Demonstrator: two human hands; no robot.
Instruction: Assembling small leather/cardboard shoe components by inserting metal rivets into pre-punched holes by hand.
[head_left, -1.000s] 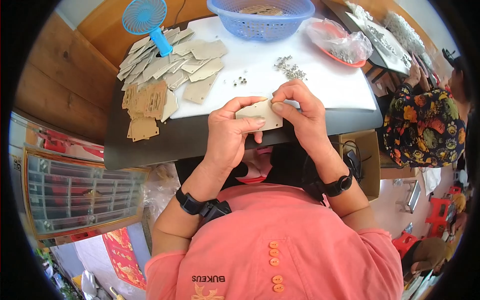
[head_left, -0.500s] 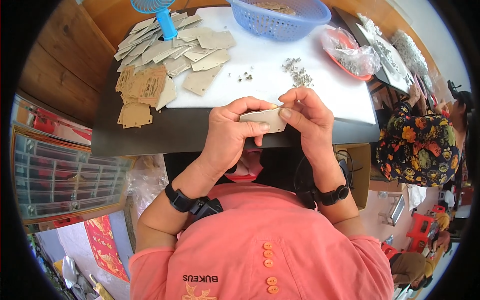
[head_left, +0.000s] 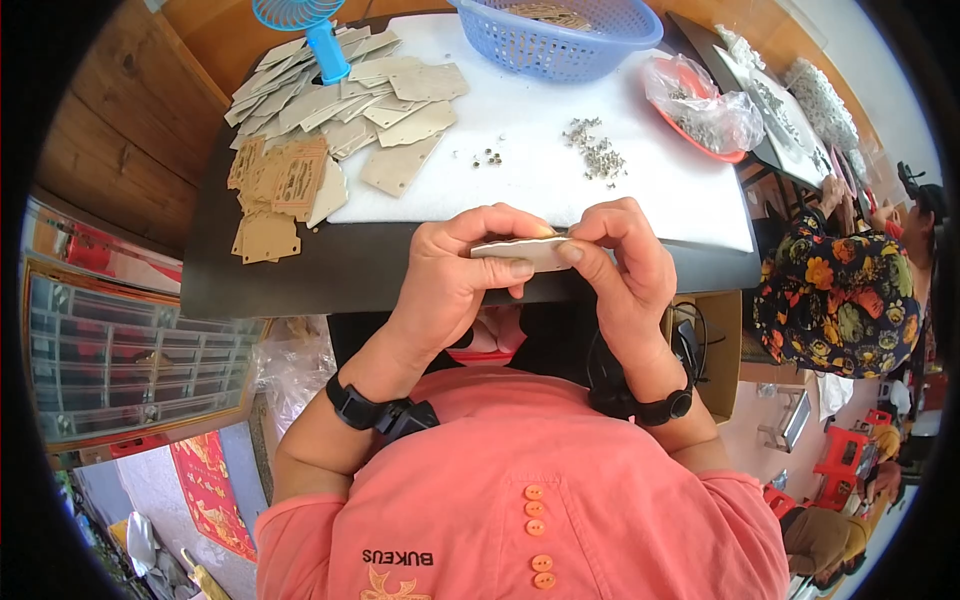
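My left hand (head_left: 440,275) is closed on a thin, pale wooden-looking board (head_left: 545,258), thumb in front and fingers behind. The board is tipped so that mostly its long, wavy edge shows. At its right end my right hand (head_left: 632,270) pinches the edge between thumb and fingers; any small part in that pinch is hidden. Beyond my hands, small metal pieces (head_left: 597,152) lie scattered on a white sheet (head_left: 400,208), with a few more metal pieces (head_left: 488,159) to their left.
Pale boards (head_left: 405,162) are heaped at the back left, beside brown printed boards (head_left: 268,235). A blue fan (head_left: 328,50) stands in the heap. Behind are a blue basket (head_left: 560,50) and a red dish (head_left: 735,155) with bagged metal parts. A person in a flowered top (head_left: 840,290) sits at right.
The board has tipped from showing its broad face to nearly edge-on. My right fingers have come down closer over its right end. My left hand keeps its hold.
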